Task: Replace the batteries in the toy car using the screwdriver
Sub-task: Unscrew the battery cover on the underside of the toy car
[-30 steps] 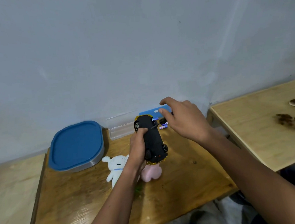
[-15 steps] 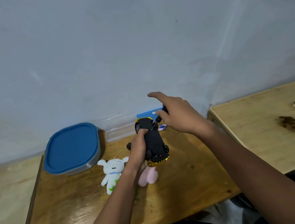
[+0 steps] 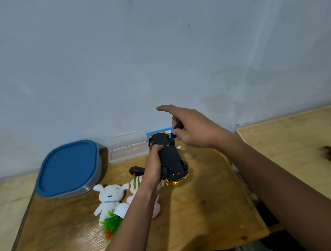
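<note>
Toy car (image 3: 169, 156) gripped upside-down by L hand (image 3: 154, 166); screwdriver (image 3: 176, 129) in R hand (image 3: 196, 130)

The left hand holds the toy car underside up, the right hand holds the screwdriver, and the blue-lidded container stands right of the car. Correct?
No: the head view shows the blue-lidded container left of the toy car. The rest holds: left hand on car, right hand on screwdriver.

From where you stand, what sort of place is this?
Probably a plain room at home, though I can't be sure: a bare wooden table against a painted wall, with plush toys and a blue-lidded container on it.
</note>
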Demonstrator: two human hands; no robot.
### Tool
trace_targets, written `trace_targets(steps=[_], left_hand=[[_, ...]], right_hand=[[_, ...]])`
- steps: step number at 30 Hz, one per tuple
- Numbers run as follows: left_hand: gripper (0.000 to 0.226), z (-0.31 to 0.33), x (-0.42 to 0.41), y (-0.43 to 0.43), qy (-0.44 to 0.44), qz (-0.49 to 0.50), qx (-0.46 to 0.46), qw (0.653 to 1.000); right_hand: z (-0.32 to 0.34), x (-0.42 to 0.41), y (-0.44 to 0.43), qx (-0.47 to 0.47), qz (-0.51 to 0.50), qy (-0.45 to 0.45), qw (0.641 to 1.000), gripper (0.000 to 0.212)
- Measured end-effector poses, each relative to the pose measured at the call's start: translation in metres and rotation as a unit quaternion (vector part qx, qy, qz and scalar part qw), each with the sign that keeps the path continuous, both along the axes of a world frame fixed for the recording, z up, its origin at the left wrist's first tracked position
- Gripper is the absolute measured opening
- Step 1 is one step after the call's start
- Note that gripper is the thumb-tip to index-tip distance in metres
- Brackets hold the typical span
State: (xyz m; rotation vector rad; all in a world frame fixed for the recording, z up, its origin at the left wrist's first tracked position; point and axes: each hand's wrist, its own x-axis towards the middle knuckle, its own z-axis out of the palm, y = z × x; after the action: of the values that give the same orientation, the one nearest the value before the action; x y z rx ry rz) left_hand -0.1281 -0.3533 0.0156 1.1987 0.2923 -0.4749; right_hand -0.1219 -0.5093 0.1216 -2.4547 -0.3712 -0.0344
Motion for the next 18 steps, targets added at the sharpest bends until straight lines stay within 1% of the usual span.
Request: trace_targets(steps=[2, 4, 6, 7, 8, 9, 11, 12, 13, 14, 16, 18], left_hand=[[0.035, 0.002, -0.001, -0.009, 0.001, 0.004, 0.005, 1.0], [0.041, 0.003, -0.003, -0.015, -0.003, 0.005, 0.003, 1.0], [0.043, 0.003, -0.005, -0.019, 0.006, 0.016, -0.006, 1.0], [0.042, 0.004, -0.006, -0.021, 0.013, 0.024, -0.007, 1.0], [0.038, 0.004, -0.006, -0.022, 0.016, 0.028, -0.004, 0.999], [0.035, 0.004, -0.006, -0.023, 0.017, 0.031, -0.002, 0.999], [0.035, 0.002, -0.006, -0.024, 0.015, 0.03, -0.003, 0.999], [0.035, 0.002, -0.006, -0.025, 0.013, 0.028, -0.002, 1.0], [0.033, 0.001, -0.007, -0.027, 0.011, 0.027, 0.001, 1.0], [0.032, 0.001, -0.007, -0.028, 0.008, 0.026, 0.003, 1.0], [0.032, 0.002, -0.009, -0.03, 0.004, 0.021, 0.004, 1.0], [0.034, 0.002, -0.009, -0.032, 0.002, 0.022, 0.003, 1.0]], right_hand=[[-0.002, 0.004, -0.006, -0.041, -0.003, -0.018, 0.999, 0.062], [-0.005, 0.009, -0.011, -0.12, -0.04, -0.056, 0.99, 0.05], [-0.009, 0.014, -0.016, -0.166, -0.079, -0.071, 0.98, 0.044], [-0.01, 0.016, -0.018, -0.167, -0.085, -0.072, 0.98, 0.04], [-0.01, 0.017, -0.018, -0.148, -0.076, -0.064, 0.984, 0.038], [-0.01, 0.017, -0.019, -0.113, -0.053, -0.049, 0.991, 0.04], [-0.005, 0.015, -0.02, -0.045, 0.003, -0.006, 0.999, 0.057], [-0.003, 0.013, -0.021, -0.039, 0.022, 0.008, 0.999, 0.063], [-0.002, 0.012, -0.021, -0.05, 0.027, 0.011, 0.998, 0.066], [-0.002, 0.012, -0.022, -0.07, 0.019, 0.003, 0.997, 0.063], [-0.002, 0.013, -0.024, -0.13, -0.015, -0.027, 0.991, 0.049], [-0.003, 0.013, -0.026, -0.157, -0.046, -0.048, 0.985, 0.038]])
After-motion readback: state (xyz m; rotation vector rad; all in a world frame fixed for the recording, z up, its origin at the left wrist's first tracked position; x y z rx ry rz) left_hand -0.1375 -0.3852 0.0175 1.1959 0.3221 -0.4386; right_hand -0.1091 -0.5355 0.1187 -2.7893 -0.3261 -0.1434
